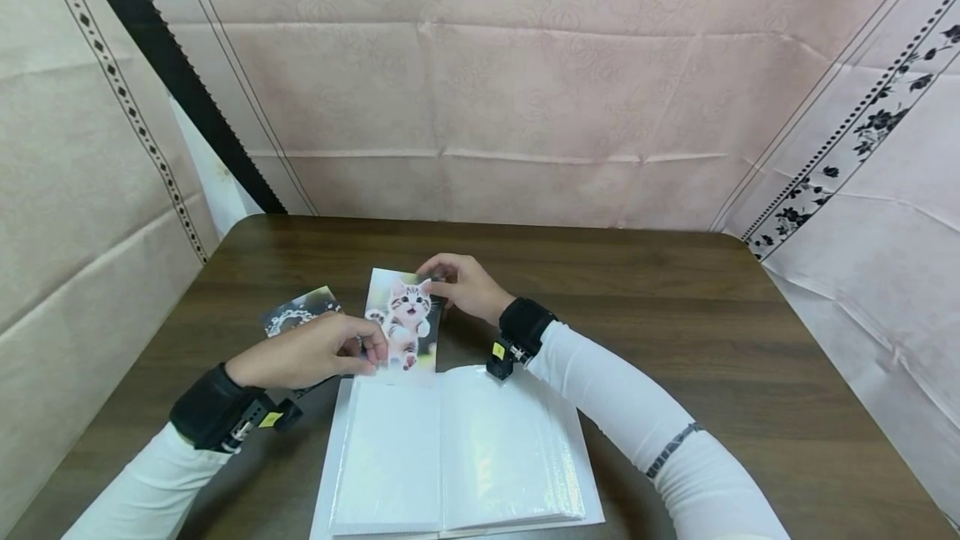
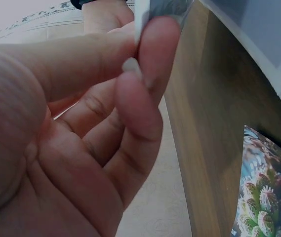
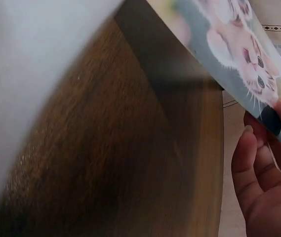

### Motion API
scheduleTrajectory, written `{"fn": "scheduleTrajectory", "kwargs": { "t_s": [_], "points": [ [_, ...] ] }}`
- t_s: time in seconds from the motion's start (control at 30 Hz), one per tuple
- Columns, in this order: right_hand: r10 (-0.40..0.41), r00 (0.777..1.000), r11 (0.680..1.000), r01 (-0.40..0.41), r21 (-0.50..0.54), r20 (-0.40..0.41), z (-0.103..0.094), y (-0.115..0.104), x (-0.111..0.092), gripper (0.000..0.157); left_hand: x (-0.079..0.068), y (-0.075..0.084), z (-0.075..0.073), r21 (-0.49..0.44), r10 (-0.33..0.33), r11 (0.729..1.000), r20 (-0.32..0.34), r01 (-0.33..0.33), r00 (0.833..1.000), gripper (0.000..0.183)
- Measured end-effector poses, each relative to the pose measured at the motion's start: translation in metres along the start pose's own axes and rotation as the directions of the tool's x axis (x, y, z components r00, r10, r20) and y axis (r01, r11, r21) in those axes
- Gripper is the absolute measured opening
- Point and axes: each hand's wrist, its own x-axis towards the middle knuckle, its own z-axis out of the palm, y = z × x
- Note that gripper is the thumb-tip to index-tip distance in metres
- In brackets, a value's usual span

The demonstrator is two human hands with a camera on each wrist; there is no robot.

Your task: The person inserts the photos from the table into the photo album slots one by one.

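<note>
A kitten photo card [image 1: 408, 319] is held upright just beyond the top edge of an open photo album [image 1: 390, 457]. My left hand [image 1: 318, 350] pinches the card's lower left edge between thumb and fingers; the left wrist view shows that grip close up. At the card's upper right corner, my right hand [image 1: 468, 286] holds it, thumb on the picture side and fingers behind, as in the right wrist view, where the kitten photo [image 3: 251, 64] slants across. The card's lower end meets the album's clear page; whether it is inside the pocket I cannot tell.
Another picture [image 1: 307, 307] lies on the brown wooden table [image 1: 637, 290], partly behind my left hand. A picture of a cactus-like plant [image 2: 266, 207] shows in the left wrist view. Patterned cloth [image 1: 525, 90] hangs behind the table.
</note>
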Motion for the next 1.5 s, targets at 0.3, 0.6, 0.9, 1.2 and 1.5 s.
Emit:
{"fn": "scheduleTrajectory", "kwargs": {
  "t_s": [0.3,0.6,0.9,1.2,1.5],
  "points": [
    [-0.026,0.999,1.0,0.026,0.001,0.038,-0.004,0.003,-0.001,0.028,0.0,0.001,0.0,-0.001,0.009,1.0,0.003,-0.009,1.0,0.014],
    [0.001,0.998,0.999,-0.004,0.048,0.058,-0.003,0.002,-0.004,0.027,0.0,0.002,0.001,0.017,0.016,1.0,0.003,-0.016,1.0,0.014],
    [0.011,0.998,0.997,-0.016,0.077,0.067,-0.001,0.004,-0.008,0.026,0.0,0.0,0.001,0.008,0.013,1.0,-0.003,-0.013,1.0,0.014],
    [0.009,0.997,0.996,-0.016,0.084,0.081,0.001,0.002,-0.012,0.029,0.0,0.0,0.001,0.02,0.017,1.0,-0.008,-0.017,1.0,0.015],
    [0.023,0.995,0.996,-0.032,0.081,0.099,0.001,-0.003,-0.015,0.029,0.001,0.0,0.0,0.026,0.007,1.0,-0.002,-0.007,1.0,0.014]
  ]
}}
